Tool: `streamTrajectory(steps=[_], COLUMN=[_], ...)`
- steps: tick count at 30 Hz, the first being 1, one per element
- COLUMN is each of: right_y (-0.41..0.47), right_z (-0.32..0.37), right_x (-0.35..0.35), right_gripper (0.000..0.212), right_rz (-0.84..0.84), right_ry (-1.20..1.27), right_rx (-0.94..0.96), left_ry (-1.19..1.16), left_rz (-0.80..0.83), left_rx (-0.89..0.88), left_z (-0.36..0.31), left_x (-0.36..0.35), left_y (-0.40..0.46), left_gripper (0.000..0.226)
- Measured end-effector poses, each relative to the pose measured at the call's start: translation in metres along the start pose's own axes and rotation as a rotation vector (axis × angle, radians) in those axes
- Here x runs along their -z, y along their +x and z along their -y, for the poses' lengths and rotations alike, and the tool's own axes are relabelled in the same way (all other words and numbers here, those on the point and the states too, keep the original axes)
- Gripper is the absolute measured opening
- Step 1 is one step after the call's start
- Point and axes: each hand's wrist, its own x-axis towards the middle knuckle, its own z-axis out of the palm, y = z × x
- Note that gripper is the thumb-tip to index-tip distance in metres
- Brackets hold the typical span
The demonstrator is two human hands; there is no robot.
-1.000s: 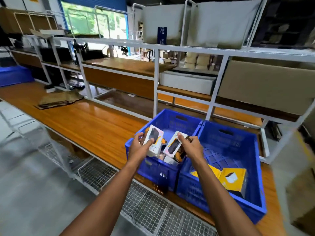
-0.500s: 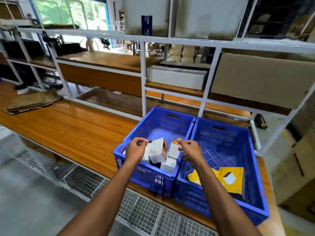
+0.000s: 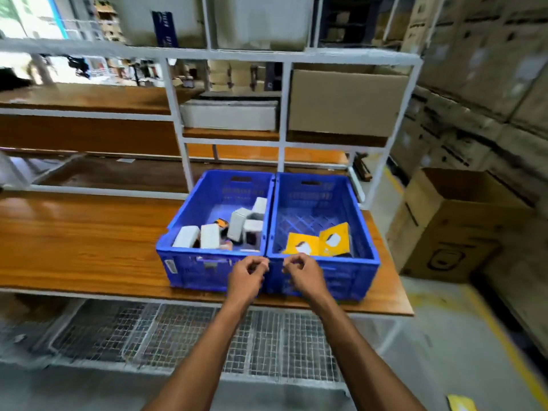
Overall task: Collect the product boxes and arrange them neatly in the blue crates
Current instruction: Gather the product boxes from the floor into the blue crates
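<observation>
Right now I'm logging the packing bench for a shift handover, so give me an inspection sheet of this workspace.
Surface: wooden bench, glossy, with both crates at its right end.
Job's things: left blue crate holds several white product boxes, loosely jumbled; right blue crate holds two yellow boxes near its front wall.
Clutter: open cardboard carton on the floor at right; a yellow item on the floor, bottom right.
Hands: left hand and right hand in front of the crates, fingers loosely curled, holding nothing.
Cables: nothing seen.
Surroundings: white shelf frame behind; wire mesh rack under the bench.
</observation>
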Motion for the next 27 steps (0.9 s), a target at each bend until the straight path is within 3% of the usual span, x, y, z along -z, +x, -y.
streamTrajectory(steps=[10, 17, 27], right_y=[-0.142, -0.237, -0.384], right_z=[-0.110, -0.180, -0.278], right_x=[0.136, 0.225, 0.388], right_gripper=[0.009, 0.012, 0.009], right_rz=[-0.271, -0.484, -0.675], right_ry=[0.015, 0.109, 0.153], right_rx=[-0.226, -0.345, -0.447], left_ry=[-0.019, 0.109, 0.207], left_rz=[0.267, 0.483, 0.655], left_rx=[0.135, 0.116, 0.112], left_z=[0.055, 0.067, 0.070], left_x=[-0.123, -0.222, -0.397], left_y=[-0.108, -0.193, -0.348], left_gripper=[0.017, 0.017, 0.014])
